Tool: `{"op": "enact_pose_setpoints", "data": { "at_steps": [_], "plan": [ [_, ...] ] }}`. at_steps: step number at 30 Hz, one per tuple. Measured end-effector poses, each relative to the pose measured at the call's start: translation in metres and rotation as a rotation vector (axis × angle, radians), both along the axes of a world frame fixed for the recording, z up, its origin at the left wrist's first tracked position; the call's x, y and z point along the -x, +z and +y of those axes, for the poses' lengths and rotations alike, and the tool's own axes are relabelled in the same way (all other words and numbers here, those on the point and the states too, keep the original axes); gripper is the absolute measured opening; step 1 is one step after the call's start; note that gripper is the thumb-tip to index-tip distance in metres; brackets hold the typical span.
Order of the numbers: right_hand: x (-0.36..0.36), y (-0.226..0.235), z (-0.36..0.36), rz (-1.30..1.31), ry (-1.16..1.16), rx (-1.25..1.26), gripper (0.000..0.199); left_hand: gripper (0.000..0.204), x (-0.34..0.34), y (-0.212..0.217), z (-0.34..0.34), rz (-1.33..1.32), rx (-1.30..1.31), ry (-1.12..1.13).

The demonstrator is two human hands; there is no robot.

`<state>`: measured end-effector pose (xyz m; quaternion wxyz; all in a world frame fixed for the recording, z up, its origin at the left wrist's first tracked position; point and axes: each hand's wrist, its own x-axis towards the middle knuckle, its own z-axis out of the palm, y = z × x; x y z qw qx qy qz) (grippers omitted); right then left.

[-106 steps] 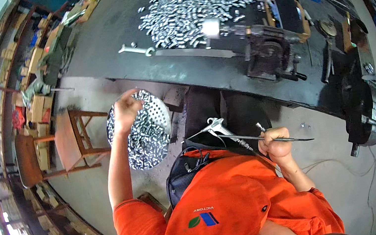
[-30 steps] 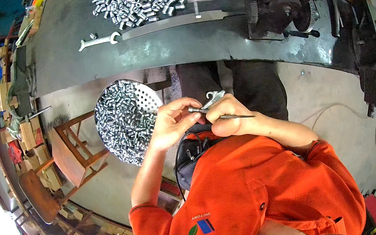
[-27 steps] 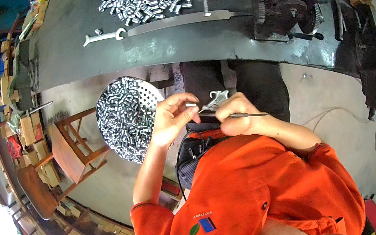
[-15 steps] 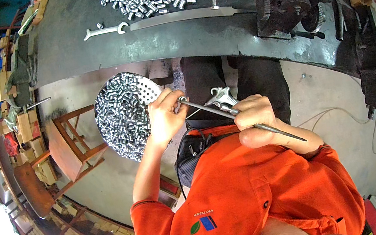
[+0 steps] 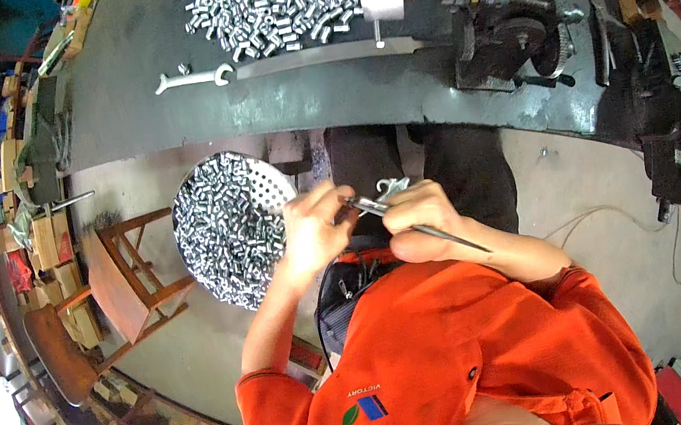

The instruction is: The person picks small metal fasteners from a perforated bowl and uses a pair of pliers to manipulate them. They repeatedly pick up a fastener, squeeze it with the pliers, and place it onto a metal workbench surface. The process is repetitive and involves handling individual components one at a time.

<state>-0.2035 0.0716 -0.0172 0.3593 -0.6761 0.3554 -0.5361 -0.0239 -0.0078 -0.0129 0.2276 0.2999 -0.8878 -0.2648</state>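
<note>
Bench [image 5: 293,98] across the top, basket [image 5: 269,187] at centre left, rod [image 5: 454,239] and sleeve [image 5: 354,202] mid-frame.

The right hand [image 5: 422,218] is clamped round the rod; the left hand [image 5: 317,224] has its fingertips together, apparently pinching the sleeve, which is largely hidden. For clean work, rod and sleeve should sit in line, fingertips off the rod's end. The bench edge limits upward movement and the basket's rim leftward; there seems more room toward the frame's right side.
</note>
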Motion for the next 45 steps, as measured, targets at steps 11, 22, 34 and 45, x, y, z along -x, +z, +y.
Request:
{"op": "enact_pose_setpoints", "data": {
  "at_steps": [11, 22, 34, 45],
  "plan": [
    [0.035, 0.033, 0.021, 0.109, -0.248, 0.203, 0.035, 0.018, 0.04, 0.012, -0.08, -0.073, 0.244, -0.025],
    [0.023, 0.019, 0.034, 0.048, -0.214, 0.084, 0.029, 0.033, 0.031, 0.07, -0.155, 0.356, -0.294, 0.238],
    [0.011, 0.008, 0.025, 0.031, -0.136, 0.007, 0.027, 0.032, -0.192, -0.151, -0.095, -0.59, -0.197, 0.783],
    [0.008, 0.009, 0.026, 0.074, -0.145, -0.041, 0.024, 0.02, -0.193, -0.156, -0.103, -0.932, -0.137, 0.706]
  ]
}}
